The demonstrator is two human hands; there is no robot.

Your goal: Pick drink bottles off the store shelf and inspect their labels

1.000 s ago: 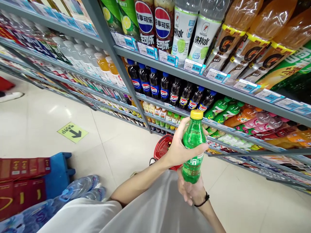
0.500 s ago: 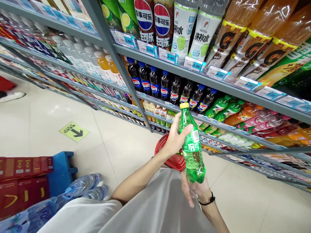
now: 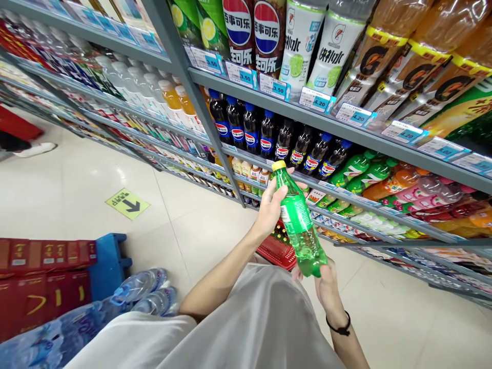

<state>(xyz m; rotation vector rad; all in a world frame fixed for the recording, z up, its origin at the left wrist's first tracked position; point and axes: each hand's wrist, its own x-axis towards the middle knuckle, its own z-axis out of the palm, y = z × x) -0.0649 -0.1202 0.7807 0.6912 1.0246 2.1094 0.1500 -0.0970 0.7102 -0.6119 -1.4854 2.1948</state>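
Observation:
A green soda bottle with a yellow cap tilts in front of me, its cap end up and to the left. My left hand is closed around its upper part, with the thumb across the near side and fingertips showing behind it. My right hand, a black band on its wrist, grips the base, thumb on the lower side and some fingers hidden underneath. Below and behind the bottle, a red basket is partly covered by the bottle and my left hand; small items with yellow tops show inside.
Shelves of drinks run across the front, with dark cola bottles beyond my hands and large sports drink bottles above. At left are red boxes, a blue pallet, water jugs and a yellow floor sign. Someone's shoe is at far left.
The bottle has turned about its length, its label now showing a different side, and it leans more to the left. My right hand has come up from beneath to grip the base.

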